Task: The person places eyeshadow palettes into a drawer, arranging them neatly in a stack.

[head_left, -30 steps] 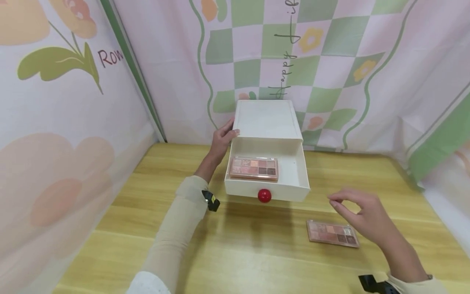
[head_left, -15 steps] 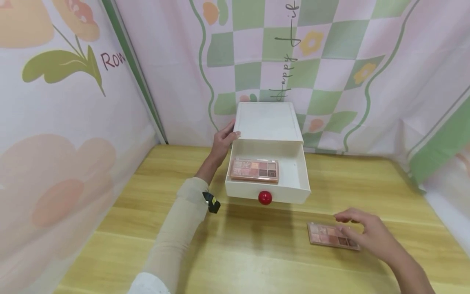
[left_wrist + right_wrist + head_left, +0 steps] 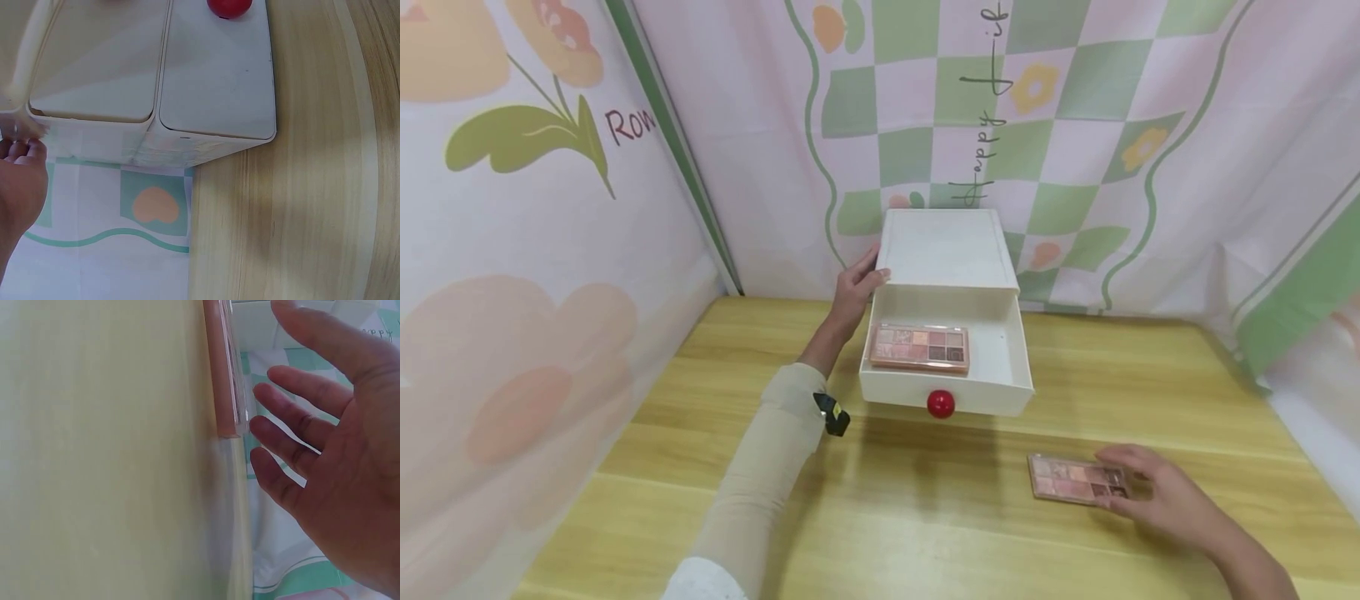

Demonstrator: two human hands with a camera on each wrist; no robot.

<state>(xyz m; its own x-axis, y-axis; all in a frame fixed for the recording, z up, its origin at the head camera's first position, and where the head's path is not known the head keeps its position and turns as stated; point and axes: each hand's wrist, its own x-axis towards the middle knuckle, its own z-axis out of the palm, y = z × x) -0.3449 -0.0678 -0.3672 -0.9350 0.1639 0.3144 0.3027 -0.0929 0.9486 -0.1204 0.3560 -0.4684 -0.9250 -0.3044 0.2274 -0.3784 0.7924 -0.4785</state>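
Observation:
A white drawer box (image 3: 951,250) stands at the back with its top drawer (image 3: 891,387) pulled out. My left hand (image 3: 850,296) holds the box by its left side, thumb at the top edge; curled fingers (image 3: 22,147) show there in the left wrist view. Inside the drawer, toward the left, lies an eyeshadow palette (image 3: 919,348) with a clear lid. A second eyeshadow palette (image 3: 1063,480) is flat on the table at the right. Over its right end is my right hand (image 3: 1168,500), thumb and fingers apart on either side; the right wrist view shows loosely spread fingers (image 3: 300,422).
A red round knob (image 3: 941,404) sticks out of the drawer front. Lower drawer fronts (image 3: 219,75) appear in the left wrist view. The wooden table (image 3: 940,533) meets a patterned cloth (image 3: 760,167) at the back and sides.
My right hand has come down to the palette on the table, its fingers opening from a near-pinch to either side of it. My left hand stays on the box.

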